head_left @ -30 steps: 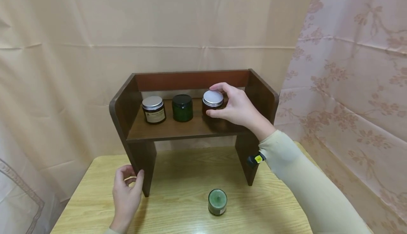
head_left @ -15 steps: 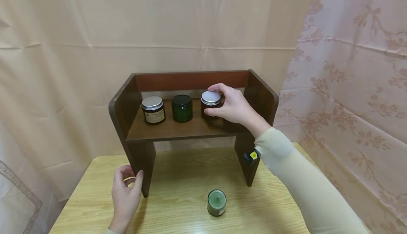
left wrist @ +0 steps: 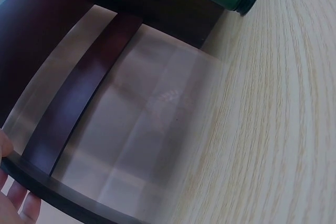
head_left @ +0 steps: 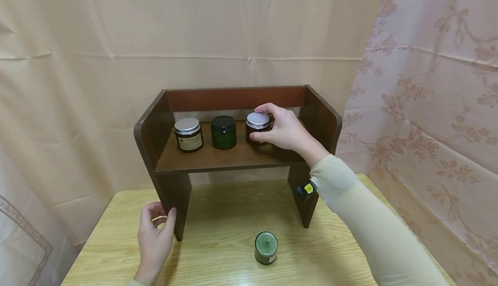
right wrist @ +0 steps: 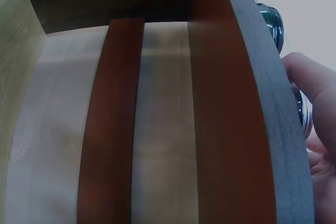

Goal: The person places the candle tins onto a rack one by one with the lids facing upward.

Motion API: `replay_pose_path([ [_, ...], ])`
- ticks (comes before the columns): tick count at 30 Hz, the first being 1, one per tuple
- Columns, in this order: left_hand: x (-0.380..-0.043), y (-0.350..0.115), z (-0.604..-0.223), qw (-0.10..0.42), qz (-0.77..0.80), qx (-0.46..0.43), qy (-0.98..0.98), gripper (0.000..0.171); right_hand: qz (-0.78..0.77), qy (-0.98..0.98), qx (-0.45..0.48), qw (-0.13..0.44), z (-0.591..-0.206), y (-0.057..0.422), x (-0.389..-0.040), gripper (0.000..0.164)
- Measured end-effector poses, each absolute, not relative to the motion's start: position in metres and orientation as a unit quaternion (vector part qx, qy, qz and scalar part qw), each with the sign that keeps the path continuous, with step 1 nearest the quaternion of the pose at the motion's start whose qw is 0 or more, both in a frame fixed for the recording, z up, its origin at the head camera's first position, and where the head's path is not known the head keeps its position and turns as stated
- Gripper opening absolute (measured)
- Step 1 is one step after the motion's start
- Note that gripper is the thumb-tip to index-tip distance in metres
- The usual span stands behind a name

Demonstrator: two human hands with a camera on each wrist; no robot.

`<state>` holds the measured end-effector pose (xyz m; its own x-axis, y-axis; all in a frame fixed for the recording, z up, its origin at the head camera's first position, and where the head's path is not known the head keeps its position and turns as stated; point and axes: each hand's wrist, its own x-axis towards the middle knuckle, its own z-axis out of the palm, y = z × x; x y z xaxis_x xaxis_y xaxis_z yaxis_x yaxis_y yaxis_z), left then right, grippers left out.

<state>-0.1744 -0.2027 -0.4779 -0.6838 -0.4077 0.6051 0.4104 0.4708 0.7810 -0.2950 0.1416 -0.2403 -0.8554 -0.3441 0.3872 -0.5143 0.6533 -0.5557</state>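
My right hand (head_left: 288,131) grips a dark brown jar with a silver lid (head_left: 258,121) on the upper board of a brown wooden shelf (head_left: 218,162). Its thumb lies along the near side, fingers behind. The right wrist view shows part of this jar (right wrist: 303,109) beyond the board's edge. To its left stand a dark green jar with a black lid (head_left: 223,137) and a dark jar with a silver lid and cream label (head_left: 189,138). My left hand (head_left: 154,239) holds the shelf's left side panel low down, thumb and fingers on either side of its edge (left wrist: 73,207).
A green candle in a glass (head_left: 266,247) stands on the light wooden table (head_left: 218,260) in front of the shelf. Beige cloth (head_left: 249,31) hangs behind, and a floral pink curtain (head_left: 435,117) is on the right.
My right hand has shifted slightly left with the brown jar, bringing it nearer the green jar; in the last half second it barely moves. My left hand stays on the side panel.
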Motion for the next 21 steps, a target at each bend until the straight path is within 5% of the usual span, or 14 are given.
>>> replay_pose_path([
  [21, -0.1756, -0.2031, -0.4791, 0.395, -0.516, 0.003, -0.76, 0.03, 0.328, -0.907, 0.241, 0.111, -0.2425, 0.1397, -0.2945, 0.072],
])
